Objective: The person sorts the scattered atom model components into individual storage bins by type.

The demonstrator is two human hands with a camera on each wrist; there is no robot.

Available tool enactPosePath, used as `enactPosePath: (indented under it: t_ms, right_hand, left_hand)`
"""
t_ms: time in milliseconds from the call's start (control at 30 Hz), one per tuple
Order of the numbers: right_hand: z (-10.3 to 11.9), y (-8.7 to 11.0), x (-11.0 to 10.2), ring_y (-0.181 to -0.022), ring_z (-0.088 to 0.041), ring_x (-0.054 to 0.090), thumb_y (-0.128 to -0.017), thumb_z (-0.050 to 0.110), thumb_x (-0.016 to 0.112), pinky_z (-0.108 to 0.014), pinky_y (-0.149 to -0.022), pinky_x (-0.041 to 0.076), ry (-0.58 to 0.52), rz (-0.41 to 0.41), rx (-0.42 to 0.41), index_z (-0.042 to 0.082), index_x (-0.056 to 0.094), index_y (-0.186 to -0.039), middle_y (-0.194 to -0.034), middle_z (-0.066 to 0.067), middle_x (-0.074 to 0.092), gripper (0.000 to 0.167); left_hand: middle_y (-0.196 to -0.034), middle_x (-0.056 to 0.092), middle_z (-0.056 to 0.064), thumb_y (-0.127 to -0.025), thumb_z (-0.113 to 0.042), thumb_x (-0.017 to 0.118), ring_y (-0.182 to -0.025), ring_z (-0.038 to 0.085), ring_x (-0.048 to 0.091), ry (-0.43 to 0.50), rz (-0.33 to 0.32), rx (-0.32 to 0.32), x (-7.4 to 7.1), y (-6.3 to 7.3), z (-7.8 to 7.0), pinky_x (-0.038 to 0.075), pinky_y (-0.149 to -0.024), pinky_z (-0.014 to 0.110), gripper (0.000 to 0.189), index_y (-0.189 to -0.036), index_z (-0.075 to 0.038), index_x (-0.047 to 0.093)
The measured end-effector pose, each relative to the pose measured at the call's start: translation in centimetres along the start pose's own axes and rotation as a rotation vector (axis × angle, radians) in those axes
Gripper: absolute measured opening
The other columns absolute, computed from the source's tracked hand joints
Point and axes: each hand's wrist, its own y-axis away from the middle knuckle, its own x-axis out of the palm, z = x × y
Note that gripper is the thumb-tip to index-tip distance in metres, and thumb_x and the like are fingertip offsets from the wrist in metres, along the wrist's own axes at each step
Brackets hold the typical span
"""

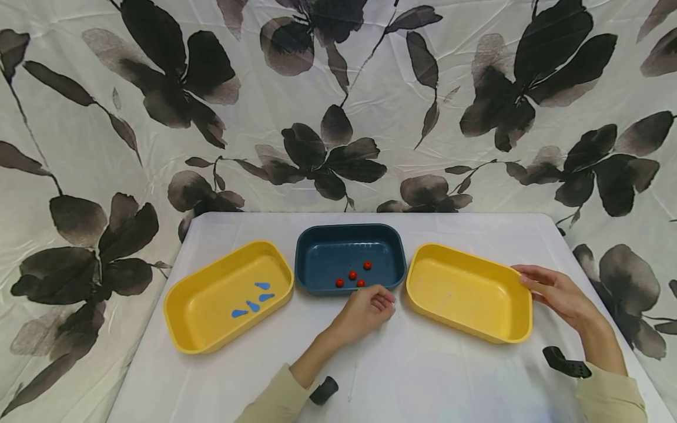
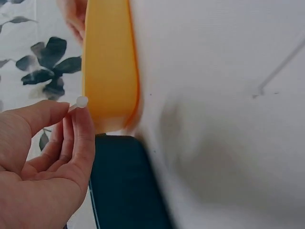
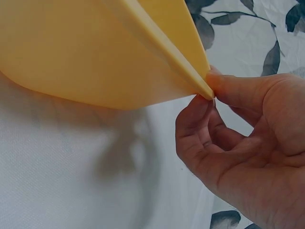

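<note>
My left hand [image 1: 366, 311] is over the table just in front of the dark blue tray [image 1: 312, 287]. Between thumb and forefinger it pinches a small white piece with a round end [image 2: 82, 101], clearest in the left wrist view. My right hand [image 1: 560, 294] grips the rim of the right yellow tray [image 1: 520, 329] at its far right corner, thumb and fingers on either side of the edge in the right wrist view. Faint pale specks show on that tray's floor. Several small red beads [image 1: 352, 275] lie inside the blue tray.
At the left stands another yellow tray [image 1: 185, 343], angled, with several small blue teardrop-shaped pieces [image 1: 252, 306] in it. A white cloth covers the table [image 1: 412, 376]. Behind it hangs a flower-patterned curtain [image 1: 402, 117]. Black wrist mounts [image 1: 566, 362] sit at both sleeves.
</note>
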Motion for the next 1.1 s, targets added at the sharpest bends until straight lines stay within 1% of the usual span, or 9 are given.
enactPosePath:
  t_ms: [200,367,500,600,733,900,1100]
  right_hand:
    - [0.0,0.0,0.0,-0.104,0.005,0.059,-0.103,0.047,0.06,-0.023,-0.093,0.055,0.005,-0.002,0.001,-0.001,0.042,-0.152,-0.13,0.016,0.057,0.072]
    - [0.0,0.0,-0.1,-0.103,0.005,0.06,-0.103,0.047,0.06,-0.022,-0.092,0.055,0.006,-0.002,0.006,-0.002,0.041,-0.152,-0.131,0.014,0.058,0.072]
    - [0.0,-0.1,0.0,-0.103,0.004,0.06,-0.102,0.048,0.06,-0.022,-0.091,0.055,0.022,-0.006,0.014,-0.002,0.041,-0.153,-0.14,-0.002,0.057,0.073]
    - [0.0,-0.1,0.0,-0.102,0.005,0.06,-0.102,0.048,0.06,-0.022,-0.091,0.055,0.03,-0.008,0.016,-0.002,0.04,-0.153,-0.143,-0.008,0.056,0.074]
    - [0.0,-0.1,0.0,-0.102,0.004,0.06,-0.103,0.047,0.06,-0.022,-0.091,0.055,0.024,-0.006,0.014,-0.003,0.04,-0.152,-0.138,-0.001,0.058,0.073]
    - [0.0,-0.1,0.0,-0.102,0.003,0.06,-0.103,0.047,0.059,-0.021,-0.09,0.055,0.021,-0.005,0.008,-0.003,0.04,-0.153,-0.137,0.001,0.059,0.073]
    - [0.0,-0.1,0.0,-0.102,0.003,0.06,-0.103,0.046,0.06,-0.02,-0.09,0.055,0.009,-0.002,0.008,-0.004,0.04,-0.152,-0.133,0.008,0.059,0.073]
  left_hand:
    - [-0.096,0.067,0.001,-0.096,-0.003,0.068,-0.085,0.01,0.061,0.031,0.006,-0.02,0.2,-1.1,-0.8,0.054,-0.08,0.018,0.011,-0.106,0.0,0.069]
    - [-0.094,0.067,0.0,-0.096,-0.005,0.071,-0.083,0.01,0.062,0.038,0.005,-0.038,0.4,-2.2,-1.5,0.054,-0.078,0.018,0.01,-0.105,-0.003,0.07]
    - [-0.094,0.068,0.0,-0.096,-0.006,0.07,-0.082,0.01,0.062,0.048,0.011,-0.037,0.7,-2.9,-2.0,0.055,-0.078,0.018,0.011,-0.107,-0.003,0.07]
    - [-0.094,0.068,0.0,-0.096,-0.007,0.07,-0.081,0.009,0.061,0.049,0.012,-0.041,1.0,-3.5,-2.4,0.055,-0.078,0.018,0.012,-0.108,-0.003,0.07]
    - [-0.092,0.067,-0.001,-0.096,-0.008,0.071,-0.079,0.007,0.061,0.036,0.008,-0.044,1.4,-4.3,-2.5,0.055,-0.076,0.017,0.012,-0.107,-0.004,0.07]
    - [-0.092,0.067,0.0,-0.096,-0.006,0.07,-0.078,0.007,0.06,0.027,0.0,-0.032,1.9,-5.2,-2.6,0.054,-0.075,0.016,0.012,-0.107,-0.002,0.07]
    - [-0.091,0.067,0.001,-0.097,-0.006,0.069,-0.076,0.005,0.059,0.013,0.017,-0.037,2.7,-6.4,-2.7,0.054,-0.073,0.015,0.013,-0.109,0.0,0.07]
